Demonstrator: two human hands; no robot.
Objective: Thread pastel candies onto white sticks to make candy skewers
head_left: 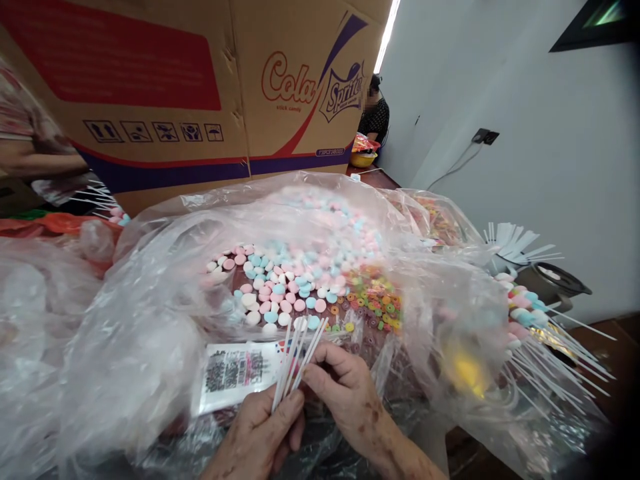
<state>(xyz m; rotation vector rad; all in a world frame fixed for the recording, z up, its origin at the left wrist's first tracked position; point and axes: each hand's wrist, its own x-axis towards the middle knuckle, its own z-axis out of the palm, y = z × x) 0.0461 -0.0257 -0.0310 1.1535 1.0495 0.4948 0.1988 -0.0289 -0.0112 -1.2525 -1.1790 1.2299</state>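
Note:
Several thin white sticks (293,357) fan upward from my left hand (263,430), which is closed around their lower ends. My right hand (350,397) pinches the sticks on the right side of the bunch between thumb and forefinger. Just beyond the stick tips lie pastel pink, blue and white round candies (285,290), spilling from a large clear plastic bag (165,267). Small ring-shaped candies (375,297) in green, yellow and orange sit to their right. A white printed packet (240,373) lies flat behind my left hand.
A big cardboard box (280,140) stands at the back. At right are sticks with pastel candies on them (530,313), more white sticks (520,243) and a dark-rimmed container (555,280). One person (375,117) is at the back, another person's arm (40,160) at left.

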